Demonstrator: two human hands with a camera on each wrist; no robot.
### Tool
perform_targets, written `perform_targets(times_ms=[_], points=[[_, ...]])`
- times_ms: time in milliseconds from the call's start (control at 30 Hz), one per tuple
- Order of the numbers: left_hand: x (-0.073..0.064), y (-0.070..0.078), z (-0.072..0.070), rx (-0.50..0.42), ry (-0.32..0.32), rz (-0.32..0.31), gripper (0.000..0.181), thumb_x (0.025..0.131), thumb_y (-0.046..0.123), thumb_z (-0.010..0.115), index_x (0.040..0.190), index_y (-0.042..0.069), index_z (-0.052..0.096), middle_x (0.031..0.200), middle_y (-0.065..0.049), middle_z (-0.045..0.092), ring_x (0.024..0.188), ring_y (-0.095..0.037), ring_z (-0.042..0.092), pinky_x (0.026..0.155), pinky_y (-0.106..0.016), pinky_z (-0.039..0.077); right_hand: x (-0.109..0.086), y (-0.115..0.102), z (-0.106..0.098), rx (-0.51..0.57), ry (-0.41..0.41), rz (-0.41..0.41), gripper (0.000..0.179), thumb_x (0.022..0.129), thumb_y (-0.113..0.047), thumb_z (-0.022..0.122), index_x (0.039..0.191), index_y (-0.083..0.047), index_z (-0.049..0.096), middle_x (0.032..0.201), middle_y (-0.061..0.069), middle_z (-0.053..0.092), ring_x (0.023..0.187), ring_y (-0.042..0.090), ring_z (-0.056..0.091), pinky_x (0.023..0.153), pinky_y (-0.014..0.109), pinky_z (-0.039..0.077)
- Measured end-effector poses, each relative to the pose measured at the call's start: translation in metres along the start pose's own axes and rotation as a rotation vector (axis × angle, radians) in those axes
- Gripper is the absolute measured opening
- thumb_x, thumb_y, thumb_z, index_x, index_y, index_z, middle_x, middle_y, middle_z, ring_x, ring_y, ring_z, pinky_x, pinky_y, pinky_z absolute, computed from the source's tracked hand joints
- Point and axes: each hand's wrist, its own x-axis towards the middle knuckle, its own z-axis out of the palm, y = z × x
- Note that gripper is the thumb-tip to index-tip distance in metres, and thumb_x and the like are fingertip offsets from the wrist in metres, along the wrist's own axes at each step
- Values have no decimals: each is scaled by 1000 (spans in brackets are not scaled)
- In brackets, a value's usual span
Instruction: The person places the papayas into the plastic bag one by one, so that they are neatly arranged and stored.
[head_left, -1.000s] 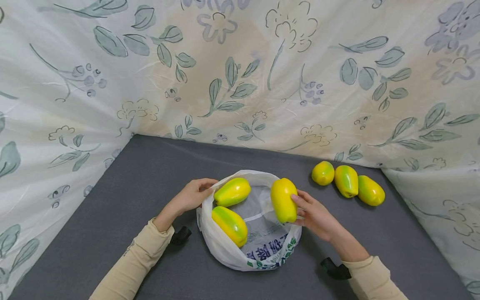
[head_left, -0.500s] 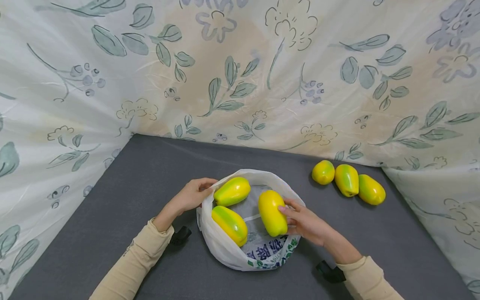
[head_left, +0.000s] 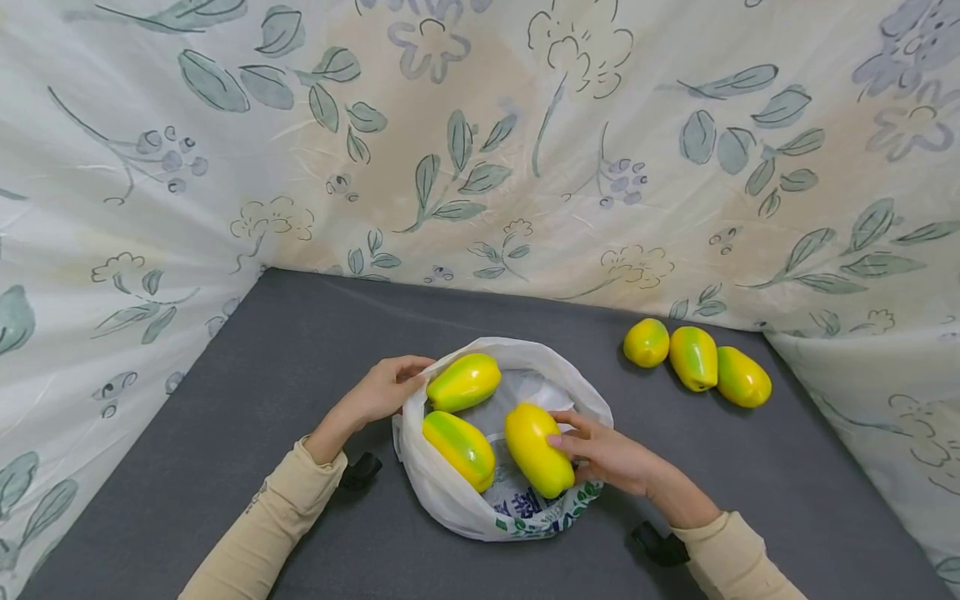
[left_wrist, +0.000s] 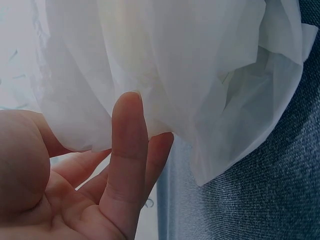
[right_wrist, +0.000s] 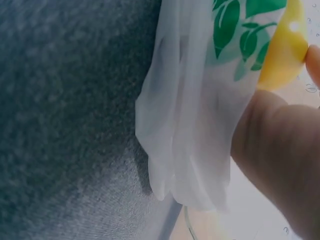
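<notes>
A white plastic bag with blue and green print stands with its mouth wide on the dark cloth. My left hand holds its left rim; in the left wrist view, the bag's edge lies between the digits. Inside on the left lie two yellow-green papayas, an upper papaya and a lower papaya. My right hand grips a third papaya over the bag's right part, within the rim. In the right wrist view the bag wall partly covers that papaya.
Three more papayas sit in a row at the back right of the dark cloth. A floral curtain closes off the back and sides. Black wrist devices are on both forearms.
My right hand has carried the papaya left and down, from the bag's right rim further into the opening. The left hand stays at the rim.
</notes>
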Motion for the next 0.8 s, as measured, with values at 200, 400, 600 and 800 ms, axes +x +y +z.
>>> perform_targets(times_ms=[200,400,600,800], points=[[-1,2,0,-1,3,-1,36,100,12,51,136,7,52,121,-16,59,89,-23,61,62,-33,53,-1,2,-2,-52,-39,11,66,100,-30,52,149,-2,18,129,22,43,108,31,51,89,47,45],[-2,2,0,-11,-4,3,37,100,12,51,136,6,51,122,-16,58,91,-23,61,63,-33,54,-1,2,-4,-107,-96,21,60,99,-30,53,147,-5,27,121,18,49,102,31,53,85,42,47],[-1,1,0,-15,-8,5,37,100,12,50,136,6,51,122,-16,58,92,-23,61,64,-33,54,2,-1,-6,-153,-187,7,59,98,-27,56,146,-5,31,121,17,51,101,29,54,85,38,48],[-1,1,0,-19,-7,-4,37,100,12,50,137,6,51,124,-16,57,94,-23,61,65,-33,54,7,-4,-9,-225,-278,-6,56,97,-26,57,145,-8,35,120,16,53,98,27,54,80,34,47]])
